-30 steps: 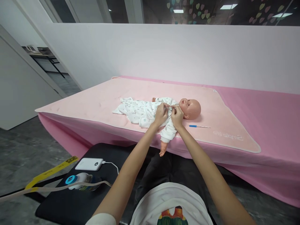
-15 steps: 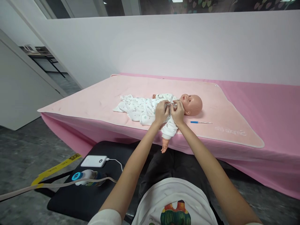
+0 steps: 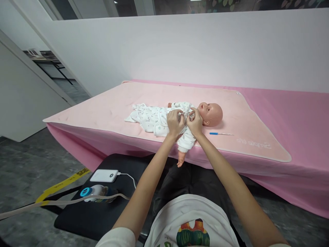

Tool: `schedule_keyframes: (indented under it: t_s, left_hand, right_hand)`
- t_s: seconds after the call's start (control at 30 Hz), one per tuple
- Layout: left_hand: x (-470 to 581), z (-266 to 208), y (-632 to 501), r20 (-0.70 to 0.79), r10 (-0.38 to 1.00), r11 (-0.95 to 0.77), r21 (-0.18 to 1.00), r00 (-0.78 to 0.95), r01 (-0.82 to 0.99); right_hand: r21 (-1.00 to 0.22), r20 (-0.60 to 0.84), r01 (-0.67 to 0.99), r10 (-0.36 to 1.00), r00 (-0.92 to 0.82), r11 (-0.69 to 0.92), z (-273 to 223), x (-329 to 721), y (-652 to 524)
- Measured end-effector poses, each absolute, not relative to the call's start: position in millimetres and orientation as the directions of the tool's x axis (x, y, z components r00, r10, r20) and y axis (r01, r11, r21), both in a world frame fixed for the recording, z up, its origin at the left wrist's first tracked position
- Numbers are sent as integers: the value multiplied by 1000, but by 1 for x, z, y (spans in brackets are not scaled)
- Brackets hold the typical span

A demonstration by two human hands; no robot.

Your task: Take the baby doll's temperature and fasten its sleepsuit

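Note:
A baby doll (image 3: 211, 115) lies on its back, head to the right, dressed in a white printed baby outfit (image 3: 150, 118). Over the chest of the outfit, my left hand (image 3: 175, 122) has its fingers curled into the fabric. Close beside it, nearer the doll's neck, my right hand (image 3: 195, 122) pinches the same cloth. A small gap separates the two hands, and the fingers hide exactly what lies between them. One doll arm (image 3: 181, 157) hangs over the near table edge. A thin tool with a blue handle (image 3: 214, 133) lies near the doll's head.
A pale pink mat (image 3: 97, 113) covers part of the pink-draped table (image 3: 295, 116), which stands against a white wall. At the lower left, a black seat (image 3: 84, 216) carries a white power bank (image 3: 104, 175) with a cable and a blue-capped bottle (image 3: 94, 191).
My left hand has shifted slightly left, widening the space between my hands at the chest. My right hand stays near the doll's neck. The doll and the blue-handled tool keep their places.

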State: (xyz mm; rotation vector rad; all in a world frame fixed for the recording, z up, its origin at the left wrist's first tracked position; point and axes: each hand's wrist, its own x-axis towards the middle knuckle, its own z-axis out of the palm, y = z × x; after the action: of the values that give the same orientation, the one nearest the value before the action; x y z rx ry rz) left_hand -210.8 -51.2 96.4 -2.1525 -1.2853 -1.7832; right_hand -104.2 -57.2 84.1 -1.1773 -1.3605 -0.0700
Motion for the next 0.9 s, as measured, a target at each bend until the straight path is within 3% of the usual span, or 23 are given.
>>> schedule_keyframes:
  t_s: [0.63, 0.9]
  left_hand:
    - [-214, 96, -55, 816, 575, -584, 363, 54, 726]
    - [-218, 93, -50, 848, 520, -563, 431, -103, 705]
  right_hand:
    - [-609, 763, 637, 569, 307, 472, 87, -104, -58]
    - [-617, 760, 633, 565, 322, 468, 90, -104, -60]
